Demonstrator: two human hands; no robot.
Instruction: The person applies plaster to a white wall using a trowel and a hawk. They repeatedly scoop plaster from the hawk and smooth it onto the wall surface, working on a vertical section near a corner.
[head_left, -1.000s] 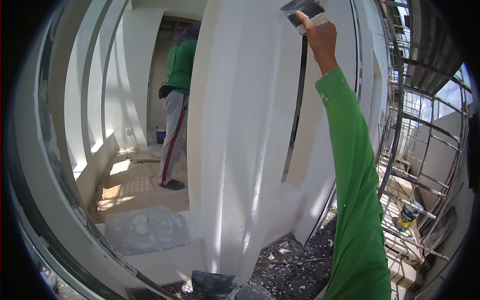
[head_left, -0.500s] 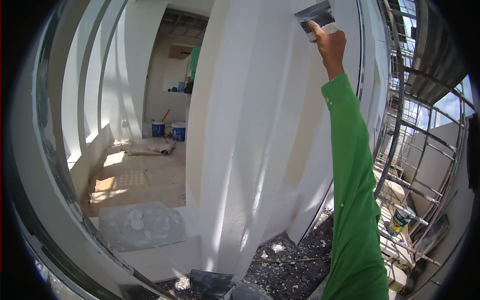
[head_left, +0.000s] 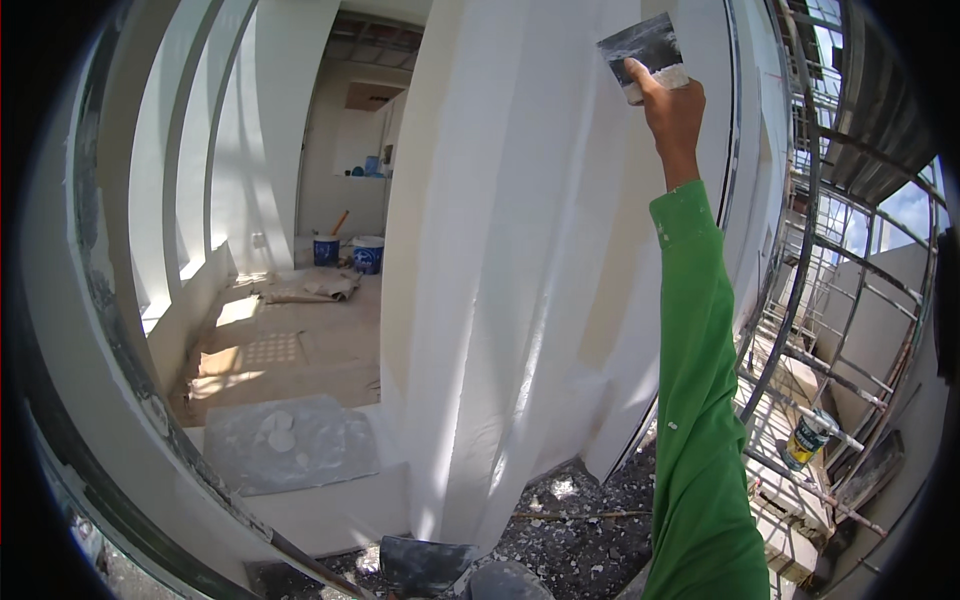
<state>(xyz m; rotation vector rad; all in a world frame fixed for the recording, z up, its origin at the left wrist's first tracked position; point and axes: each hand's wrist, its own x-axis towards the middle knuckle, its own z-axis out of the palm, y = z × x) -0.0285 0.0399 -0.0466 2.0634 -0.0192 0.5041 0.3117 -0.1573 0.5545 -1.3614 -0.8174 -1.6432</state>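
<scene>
Moved left: right hand [head_left: 672, 112] w/ putty knife [head_left: 645, 55] on wall [head_left: 520, 250].

Trowel [head_left: 645, 52] high against the column [head_left: 500, 300], buckets [head_left: 350, 252] behind left, scaffold [head_left: 830, 300] right

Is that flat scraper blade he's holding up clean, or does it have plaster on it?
Loaded: the scraper blade in the right hand carries a white band of plaster along its lower edge.

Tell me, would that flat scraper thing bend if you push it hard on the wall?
Probably only a little. The scraper blade looks like thin, flat metal, so it may flex slightly. The right hand alone holds it high, so it seems light. White paste coats its lower edge, so it could feel slippery against the white wall.
</scene>
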